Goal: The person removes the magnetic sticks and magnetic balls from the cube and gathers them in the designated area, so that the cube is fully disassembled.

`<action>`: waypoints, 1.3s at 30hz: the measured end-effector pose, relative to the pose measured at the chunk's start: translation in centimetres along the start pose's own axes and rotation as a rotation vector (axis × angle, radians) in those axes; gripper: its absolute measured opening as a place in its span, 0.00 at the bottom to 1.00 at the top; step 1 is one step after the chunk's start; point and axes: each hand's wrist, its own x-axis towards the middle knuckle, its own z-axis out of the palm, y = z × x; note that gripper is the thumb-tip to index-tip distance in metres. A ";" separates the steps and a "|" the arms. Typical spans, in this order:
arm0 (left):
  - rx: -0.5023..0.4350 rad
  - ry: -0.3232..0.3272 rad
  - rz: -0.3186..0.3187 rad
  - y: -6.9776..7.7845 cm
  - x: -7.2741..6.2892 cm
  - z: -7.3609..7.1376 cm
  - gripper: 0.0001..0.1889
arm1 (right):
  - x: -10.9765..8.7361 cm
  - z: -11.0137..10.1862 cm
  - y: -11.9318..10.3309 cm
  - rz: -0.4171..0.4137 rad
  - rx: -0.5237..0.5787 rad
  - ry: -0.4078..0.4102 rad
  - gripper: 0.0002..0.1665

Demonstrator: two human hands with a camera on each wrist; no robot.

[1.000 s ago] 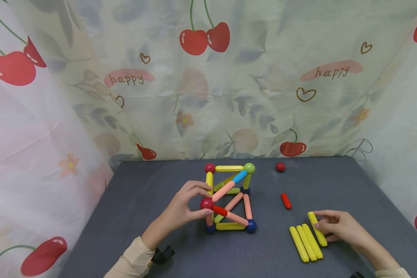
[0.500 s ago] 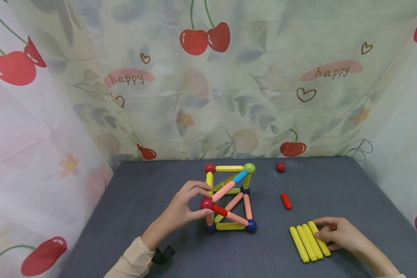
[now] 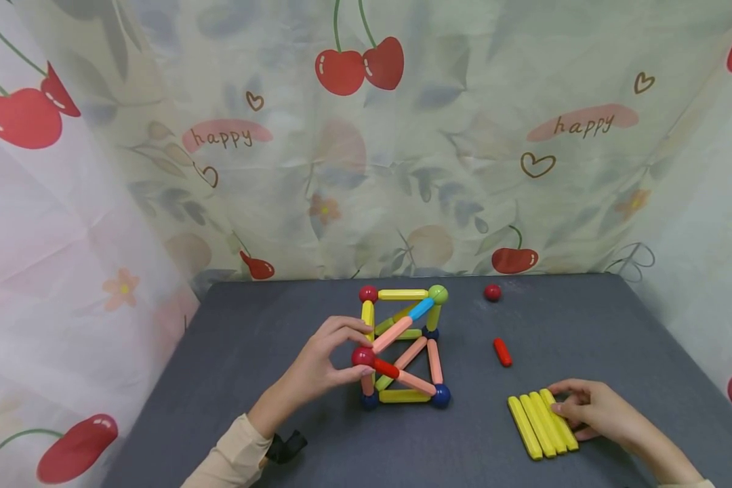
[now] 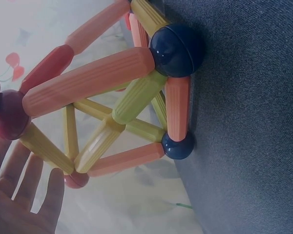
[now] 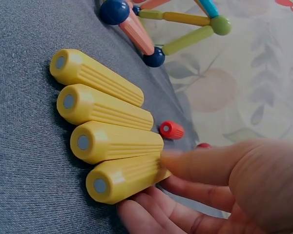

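Note:
Thumb and fingers of my left hand [image 3: 317, 362] pinch a red ball [image 3: 362, 357] at the near upper left corner of a box-like frame. This frame [image 3: 404, 396] is built of magnetic rods in yellow, pink, green, red and blue, joined by coloured balls; its dark blue balls [image 4: 178, 51] sit on the table. My right hand [image 3: 600, 410] pinches the rightmost yellow magnetic rod [image 5: 129, 180] between thumb and fingers. That rod lies against several other yellow rods [image 5: 110, 109] in a side-by-side row. Round grey tips show on their near ends.
Behind the yellow rods lies a short red rod [image 3: 503, 353]. Farther back sits a loose red ball [image 3: 492, 293]. The dark grey table [image 3: 268, 318] ends at a cherry-print cloth [image 3: 366, 190], which also hangs at both sides.
My right hand has moved slightly toward me and brought the rightmost yellow rod down level with the row, against it. The left hand and the frame have stayed still.

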 end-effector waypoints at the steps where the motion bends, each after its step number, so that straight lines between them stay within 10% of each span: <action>1: -0.001 0.001 0.000 0.0 0.0 0.0 0.16 | 0.0 0.0 0.0 0.001 0.004 -0.003 0.36; 30: 0.004 -0.001 0.008 -0.1 0.0 0.0 0.16 | -0.2 0.0 -1.5 0.016 -0.089 0.053 0.28; 39: -0.002 -0.003 0.001 -0.1 0.0 0.0 0.16 | 0.6 -0.6 -6.4 -0.260 -0.343 0.208 0.22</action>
